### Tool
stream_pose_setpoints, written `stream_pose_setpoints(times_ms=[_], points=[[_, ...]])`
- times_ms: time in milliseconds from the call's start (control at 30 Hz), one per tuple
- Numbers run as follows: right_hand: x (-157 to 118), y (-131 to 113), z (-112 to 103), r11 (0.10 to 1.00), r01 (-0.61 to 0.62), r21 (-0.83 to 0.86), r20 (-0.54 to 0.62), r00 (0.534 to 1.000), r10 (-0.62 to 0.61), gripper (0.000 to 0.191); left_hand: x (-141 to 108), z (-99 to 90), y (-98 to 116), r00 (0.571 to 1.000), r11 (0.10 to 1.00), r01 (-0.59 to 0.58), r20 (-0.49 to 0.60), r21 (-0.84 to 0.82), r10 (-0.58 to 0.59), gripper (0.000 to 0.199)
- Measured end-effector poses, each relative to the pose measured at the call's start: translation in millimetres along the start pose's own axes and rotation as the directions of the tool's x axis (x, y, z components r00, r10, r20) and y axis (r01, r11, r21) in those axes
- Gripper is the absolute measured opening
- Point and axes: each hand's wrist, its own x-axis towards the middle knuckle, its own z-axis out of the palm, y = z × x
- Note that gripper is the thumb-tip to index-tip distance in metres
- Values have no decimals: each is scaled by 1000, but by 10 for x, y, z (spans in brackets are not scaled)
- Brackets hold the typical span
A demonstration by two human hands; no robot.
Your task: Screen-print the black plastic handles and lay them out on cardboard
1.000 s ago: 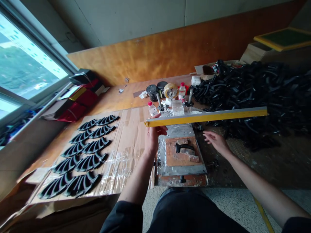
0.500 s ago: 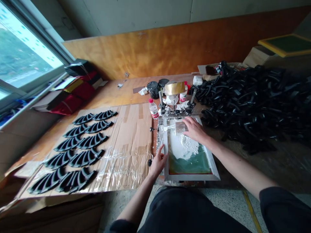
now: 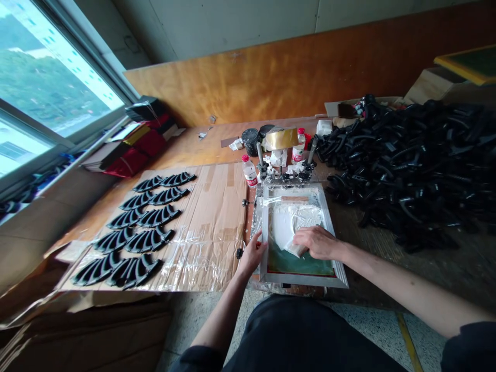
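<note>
A screen-printing frame (image 3: 264, 263) with a metal border lies on the table in front of me, its green mesh (image 3: 282, 262) partly coated with thick white ink (image 3: 281, 225). My right hand (image 3: 318, 243) is closed around a flat pale scraper (image 3: 296, 249), which touches the mesh at the lower edge of the ink. Its fingers hide part of the scraper. At the frame's left side, my left hand (image 3: 252, 254) grips the metal edge. A wooden-handled squeegee (image 3: 294, 199) lies across the far end of the mesh.
Behind the frame stand a clamp post (image 3: 260, 154), a red-capped bottle (image 3: 250, 173) and a black tub (image 3: 251, 142). Black curved parts (image 3: 151, 240) sit in rows on cardboard (image 3: 217, 206) at the left. A large heap of black parts (image 3: 403, 165) fills the right.
My right hand has moved the scraper from the far end of the mesh toward me, uncovering the squeegee. My left hand stays at the frame's left edge. The view has shifted slightly left.
</note>
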Motion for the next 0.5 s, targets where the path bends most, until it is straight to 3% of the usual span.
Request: stream_pose_setpoints(times_ms=[167,300,433,500], points=[[156,-39,110,991,-130,-31,-215,969,120,24,-36,-9,45,1000,991,-5,-22,-132,2,59],[47,-158,263,996,-84,-22,-192,978,79,25,-59,-12,56,1000,984,-5,-11,-180,3,62],[223,-88,66,979,-192,73,-205,957,203,16,-58,-33,66,999,980,-27,26,-198,33,66],[457,49,-149,951,-287,114,-277,910,308,36,-83,-92,134,996,975,-52,54,-217,66,72]])
